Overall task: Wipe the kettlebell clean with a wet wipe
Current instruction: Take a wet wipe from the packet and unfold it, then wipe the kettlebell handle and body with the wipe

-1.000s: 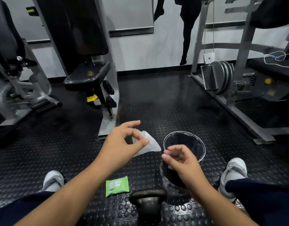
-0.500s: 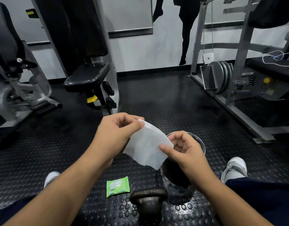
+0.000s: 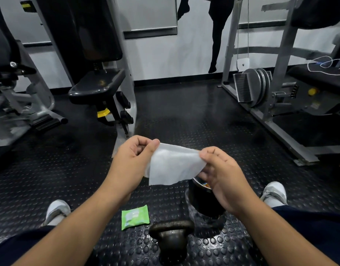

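The kettlebell [image 3: 172, 240] stands upright on the floor [image 3: 184, 116] between our knees, at the bottom of the view, handle up. Nothing touches it, so the wiping has not begun. It is heavy and rounded, and we judge it could rock toward our shoes [image 3: 274, 192] if we scrub its side hard while the handle goes unheld. The dark bin [image 3: 201, 204] with its clear liner stands just beyond it to the right, near enough that a reaching arm might tip it. The wipe [image 3: 173, 166] hangs in the air above both, spread between our hands. The left hand [image 3: 132, 160] pinches its upper left corner, thumb against curled fingers. The right hand [image 3: 222, 175] pinches the right edge, its other fingers loosely bent. Thin and damp, the wipe could tear if we pull the corners further apart, or drop to the floor if one pinch slips.

The floor is black rubber with raised studs, shiny in places, and may be slick where it is wet. White walls [image 3: 184, 54] close the room. Grey machines stand on both sides: one with a padded seat [image 3: 97, 87] on the left, and a frame with weight plates [image 3: 258, 87] on the right. A white cable [image 3: 326, 66] lies on a bench at the far right. Smallest, a green pack [image 3: 135, 217] lies flat just left of the kettlebell
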